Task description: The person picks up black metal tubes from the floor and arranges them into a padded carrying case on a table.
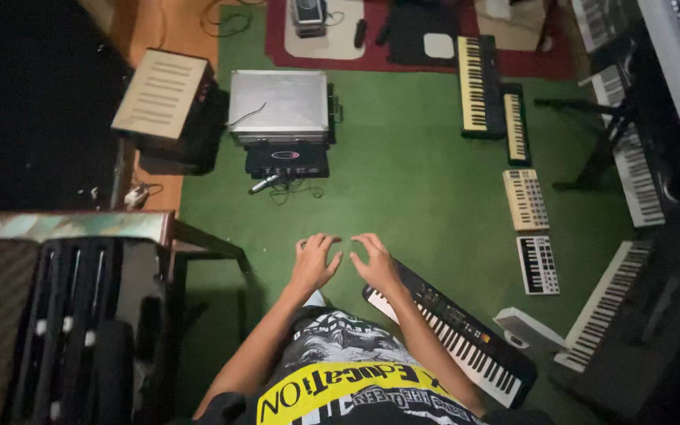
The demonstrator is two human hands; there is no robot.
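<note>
Left hand (314, 260) and right hand (375, 262) side by side, fingers spread, empty.

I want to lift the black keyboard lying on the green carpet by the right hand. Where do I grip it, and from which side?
Probably at its two short ends, a hand under each. The black keyboard is long and thin and lies diagonally, so one grip would let it tip. The right hand hovers over its upper end; the left hand hangs empty beside it.
</note>
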